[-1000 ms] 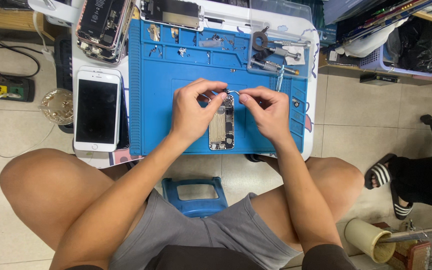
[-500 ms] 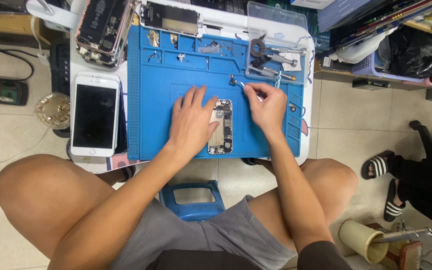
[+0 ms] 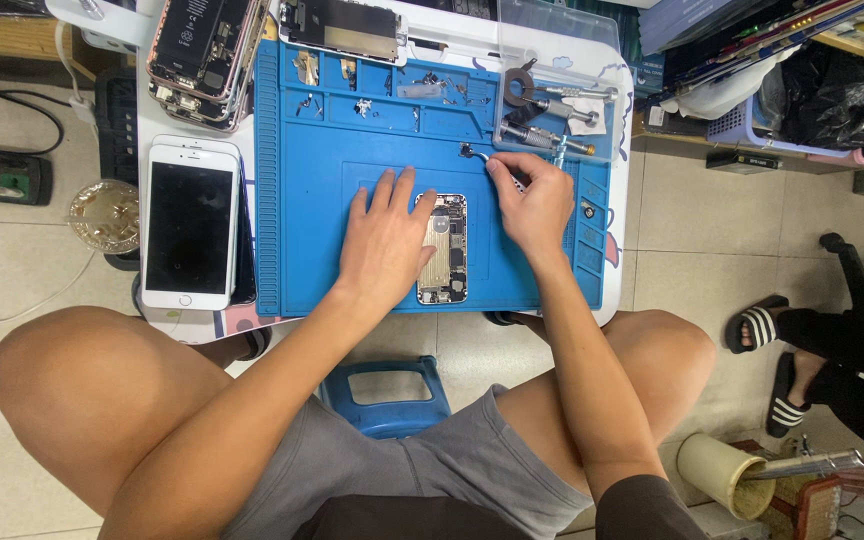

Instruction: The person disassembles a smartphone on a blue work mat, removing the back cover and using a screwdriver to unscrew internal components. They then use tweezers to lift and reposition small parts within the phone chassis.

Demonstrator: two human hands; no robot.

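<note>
The large blue silicone repair mat (image 3: 352,240) covers most of the low white table (image 3: 624,120), and at its centre lies the opened smartphone chassis with its bare metal innards showing (image 3: 442,250). At nine o'clock from the mat, off its edge, rests a white smartphone with a dark screen (image 3: 190,226), and at eleven o'clock a stack of stripped phone bodies (image 3: 200,45). A second ago both hands met over the chassis, pulling at a thin part; now they have parted, which suggests the piece has come free of the phone. The left hand (image 3: 384,240) has dropped flat onto the mat, palm down and fingers spread toward twelve o'clock, its thumb edge touching the chassis and steadying it, gripping nothing. The right hand (image 3: 532,205) has drawn away to about one o'clock of the chassis, knuckles curled, pinching slim metal tweezers (image 3: 487,158) whose tips carry a small dark component (image 3: 466,151) (too small to identify) over the mat, just below the tray of screwdrivers (image 3: 552,120) at the upper right.
</note>
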